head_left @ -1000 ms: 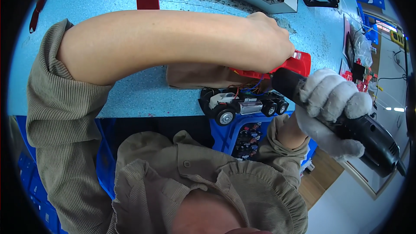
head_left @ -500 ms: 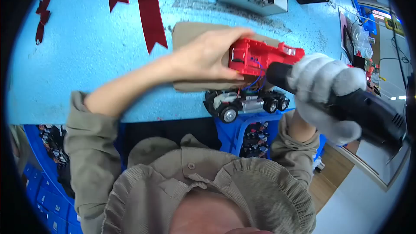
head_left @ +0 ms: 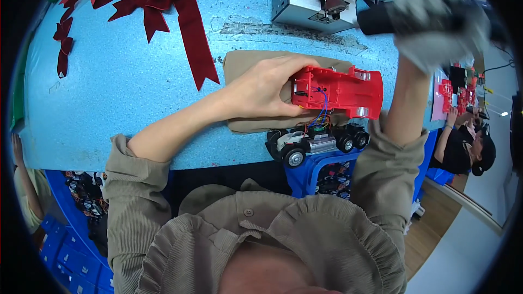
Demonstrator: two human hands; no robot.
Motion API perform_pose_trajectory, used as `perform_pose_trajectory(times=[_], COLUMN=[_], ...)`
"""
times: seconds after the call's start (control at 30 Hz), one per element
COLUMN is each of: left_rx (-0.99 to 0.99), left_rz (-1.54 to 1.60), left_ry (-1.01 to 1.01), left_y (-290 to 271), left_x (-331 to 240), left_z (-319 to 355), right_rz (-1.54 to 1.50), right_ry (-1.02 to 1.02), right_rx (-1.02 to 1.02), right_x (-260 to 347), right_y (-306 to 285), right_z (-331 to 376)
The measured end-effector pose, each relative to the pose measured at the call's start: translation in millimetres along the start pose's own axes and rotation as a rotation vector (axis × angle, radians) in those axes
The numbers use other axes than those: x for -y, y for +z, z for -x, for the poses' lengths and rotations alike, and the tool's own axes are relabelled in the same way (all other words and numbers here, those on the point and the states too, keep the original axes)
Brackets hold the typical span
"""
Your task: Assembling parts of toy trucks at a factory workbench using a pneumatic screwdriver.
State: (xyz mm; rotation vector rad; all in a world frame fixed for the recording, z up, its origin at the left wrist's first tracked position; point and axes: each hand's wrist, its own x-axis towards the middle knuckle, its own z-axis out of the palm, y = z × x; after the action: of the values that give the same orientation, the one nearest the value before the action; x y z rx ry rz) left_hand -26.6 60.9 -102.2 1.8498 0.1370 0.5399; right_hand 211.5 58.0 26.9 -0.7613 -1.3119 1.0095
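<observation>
A red toy truck body shell (head_left: 348, 90) lies hollow side up, and my bare left hand (head_left: 275, 87) grips its left end between thumb and fingers. Blue wires run from inside the shell to the black and silver wheeled chassis (head_left: 321, 142), which sits beside it at the table's near edge. A folded brown cloth (head_left: 245, 62) lies under the shell. My gloved right hand (head_left: 436, 24) is raised at the upper right, apart from the truck. It is closed round a black power tool (head_left: 376, 20), blurred by motion; its tip cannot be made out.
Dark red ribbon bows (head_left: 193, 38) lie on the blue table (head_left: 120, 98) at the far left. A grey metal machine (head_left: 302, 2) stands at the back. Below the near edge are blue bins (head_left: 310, 177) of small parts. A co-worker (head_left: 463, 144) sits at the right.
My right hand has lifted the power tool from the shell, up and away to the far right. The left hand still grips the shell. The view has shifted slightly.
</observation>
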Motion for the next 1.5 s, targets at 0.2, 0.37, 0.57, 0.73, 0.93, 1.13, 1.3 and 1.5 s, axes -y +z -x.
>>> perform_pose_trajectory(times=[0.2, 0.37, 0.57, 0.73, 0.93, 1.13, 1.3, 1.5], left_rx=[-0.050, -0.005, -0.024, -0.019, -0.016, -0.008, -0.022, -0.065], left_rz=[-0.025, -0.061, -0.065, -0.056, -0.082, -0.016, 0.081, 0.094], left_ry=[0.073, 0.035, 0.057, 0.053, 0.059, 0.013, 0.100, 0.154], left_y=[3, 2, 4, 7, 5, -11, 16, 17], left_x=[2, -1, 0, 0, 1, -19, -14, -12], left_z=[0, 1, 4, 2, -5, 3, 11, 28], right_rz=[-0.164, -0.074, -0.223, -0.080, -0.050, -0.234, -0.266, 1.839], right_ry=[-0.113, -0.145, -0.151, -0.168, -0.154, 0.047, 0.071, -0.419], right_rx=[0.065, 0.294, 0.148, 0.138, -0.041, -0.207, -0.245, -0.778], right_x=[44, 18, 3, 10, -3, -16, -6, 64], right_y=[33, 26, 29, 46, 74, 92, 38, -59], right_z=[53, 69, 80, 80, 71, 79, 138, 157])
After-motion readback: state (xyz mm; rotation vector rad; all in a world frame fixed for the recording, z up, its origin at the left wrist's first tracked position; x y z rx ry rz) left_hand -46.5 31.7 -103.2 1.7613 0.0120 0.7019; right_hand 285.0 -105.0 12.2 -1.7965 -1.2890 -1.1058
